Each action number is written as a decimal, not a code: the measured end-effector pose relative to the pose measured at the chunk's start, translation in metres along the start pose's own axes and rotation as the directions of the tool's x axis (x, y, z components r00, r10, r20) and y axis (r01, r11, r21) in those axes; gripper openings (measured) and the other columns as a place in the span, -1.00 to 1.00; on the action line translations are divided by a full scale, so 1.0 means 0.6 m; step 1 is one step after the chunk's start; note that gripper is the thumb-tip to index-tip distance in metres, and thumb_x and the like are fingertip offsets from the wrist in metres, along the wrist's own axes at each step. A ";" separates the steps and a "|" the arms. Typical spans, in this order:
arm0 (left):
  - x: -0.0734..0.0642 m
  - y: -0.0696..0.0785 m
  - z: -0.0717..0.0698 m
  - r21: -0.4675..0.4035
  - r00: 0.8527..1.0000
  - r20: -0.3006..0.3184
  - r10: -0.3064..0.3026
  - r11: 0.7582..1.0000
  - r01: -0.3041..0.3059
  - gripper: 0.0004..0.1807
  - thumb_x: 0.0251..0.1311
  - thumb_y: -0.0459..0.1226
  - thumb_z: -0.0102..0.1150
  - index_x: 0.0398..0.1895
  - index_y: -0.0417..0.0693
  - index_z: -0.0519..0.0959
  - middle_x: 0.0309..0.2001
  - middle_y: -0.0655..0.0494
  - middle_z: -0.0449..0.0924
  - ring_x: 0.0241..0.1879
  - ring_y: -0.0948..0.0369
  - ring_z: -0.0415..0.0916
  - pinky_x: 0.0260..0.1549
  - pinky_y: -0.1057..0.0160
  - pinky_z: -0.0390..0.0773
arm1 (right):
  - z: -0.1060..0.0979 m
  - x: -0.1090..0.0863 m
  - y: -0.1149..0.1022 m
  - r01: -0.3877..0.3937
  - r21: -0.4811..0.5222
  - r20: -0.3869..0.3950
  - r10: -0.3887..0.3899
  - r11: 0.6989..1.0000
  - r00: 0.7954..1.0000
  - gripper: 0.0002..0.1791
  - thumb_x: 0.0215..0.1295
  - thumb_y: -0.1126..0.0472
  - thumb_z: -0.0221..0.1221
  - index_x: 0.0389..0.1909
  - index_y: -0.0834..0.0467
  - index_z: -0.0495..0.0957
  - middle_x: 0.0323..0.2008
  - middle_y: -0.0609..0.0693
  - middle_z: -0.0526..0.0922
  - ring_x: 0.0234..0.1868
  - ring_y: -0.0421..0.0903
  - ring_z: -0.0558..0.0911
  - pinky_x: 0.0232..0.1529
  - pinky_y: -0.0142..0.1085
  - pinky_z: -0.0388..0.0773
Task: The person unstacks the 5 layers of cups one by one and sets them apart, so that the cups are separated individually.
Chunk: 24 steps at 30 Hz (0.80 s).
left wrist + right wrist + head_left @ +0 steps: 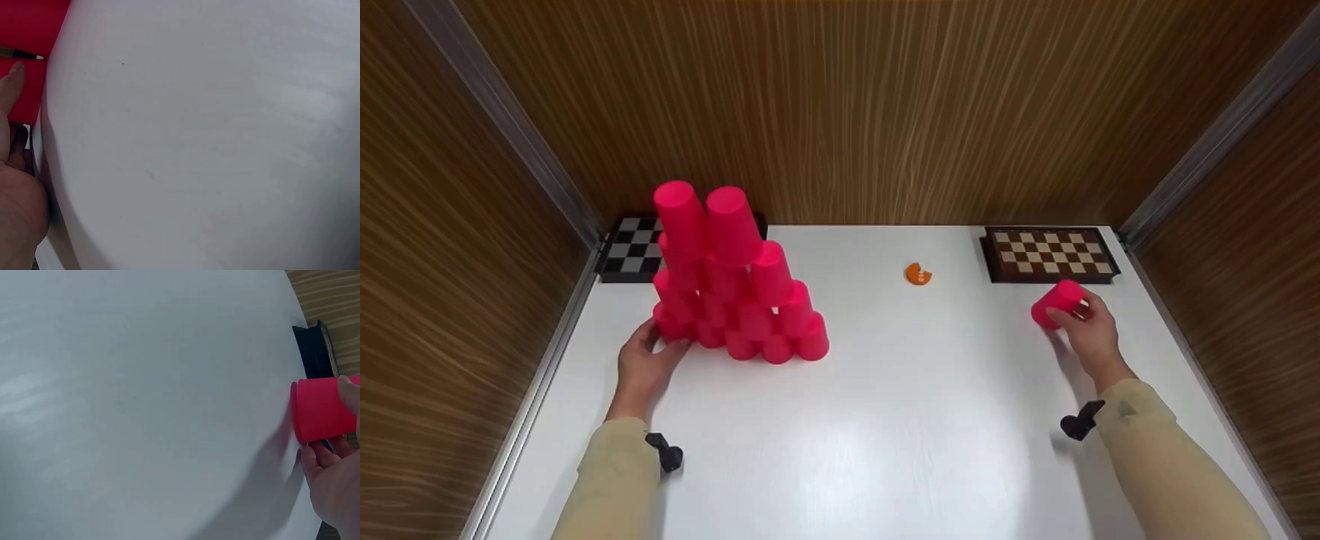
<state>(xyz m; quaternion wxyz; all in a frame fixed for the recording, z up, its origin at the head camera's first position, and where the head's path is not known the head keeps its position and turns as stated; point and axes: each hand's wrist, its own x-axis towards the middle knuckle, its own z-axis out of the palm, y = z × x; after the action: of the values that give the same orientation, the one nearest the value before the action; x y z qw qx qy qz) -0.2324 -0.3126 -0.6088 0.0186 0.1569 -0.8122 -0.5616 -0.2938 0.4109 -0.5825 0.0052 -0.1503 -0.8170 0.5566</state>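
Note:
Pink plastic cups (735, 281) stand upside down in a stepped stack on the left, two cups side by side at the top. My left hand (645, 371) holds the lower left cup (671, 326), thumb along its front and fingers at its far side. The left wrist view shows the thumb against that cup (31, 93). On the right, my right hand (1093, 341) grips a single pink cup (1051, 304). This cup is tilted, its closed base up and its rim toward the lower left. In the right wrist view, fingers lie under the cup (320, 408).
A black-and-grey checkered board (634, 251) lies behind the stack. At the back right is a brown checkered board box (1050, 259), just behind the held cup. A small orange piece (916, 274) lies between them on the white table (885, 390). Wood-patterned walls surround the table.

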 end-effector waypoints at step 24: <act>-0.006 0.003 -0.001 0.011 1.000 0.006 -0.005 1.000 0.005 -0.03 0.33 0.09 0.43 0.71 0.16 0.17 0.62 0.07 0.24 0.63 0.06 0.09 0.48 0.00 0.37 | -0.044 -0.010 -0.066 0.011 -0.028 0.003 -0.011 1.000 1.000 0.13 0.39 -0.23 0.34 0.75 -0.14 -0.14 0.71 0.16 -0.04 0.68 0.20 0.05 0.56 0.02 0.22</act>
<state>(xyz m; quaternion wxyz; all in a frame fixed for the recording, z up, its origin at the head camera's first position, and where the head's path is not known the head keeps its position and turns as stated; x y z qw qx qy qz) -0.2296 -0.3117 -0.6064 0.0139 0.1575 -0.8148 -0.5577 -0.2928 0.4199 -0.5358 0.0051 -0.1451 -0.8257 0.5452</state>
